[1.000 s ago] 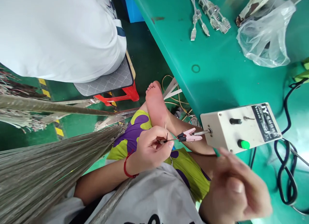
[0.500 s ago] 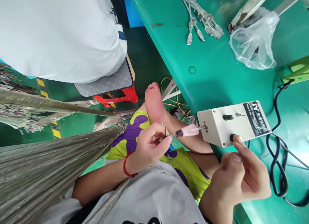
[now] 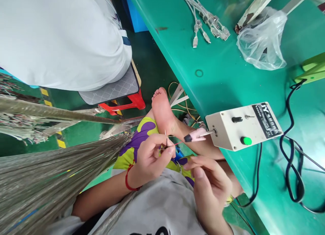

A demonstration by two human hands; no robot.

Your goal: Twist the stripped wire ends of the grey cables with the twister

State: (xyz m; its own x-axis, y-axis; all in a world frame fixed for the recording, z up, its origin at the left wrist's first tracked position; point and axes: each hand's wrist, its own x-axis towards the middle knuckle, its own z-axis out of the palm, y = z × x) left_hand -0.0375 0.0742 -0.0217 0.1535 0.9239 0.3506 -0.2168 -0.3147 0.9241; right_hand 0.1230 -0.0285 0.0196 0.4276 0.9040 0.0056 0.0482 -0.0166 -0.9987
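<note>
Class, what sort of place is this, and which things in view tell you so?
Probably a cable workshop or small factory: finished-looking USB cables lie on a green workbench, a switch box drives a pink clip, and long strands of wire hang beside the worker.

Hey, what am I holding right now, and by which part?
Thin wires, pinched near their ends between the thumb and forefinger of your left hand, tips sticking out. Your right hand seems to hold nothing.
</note>
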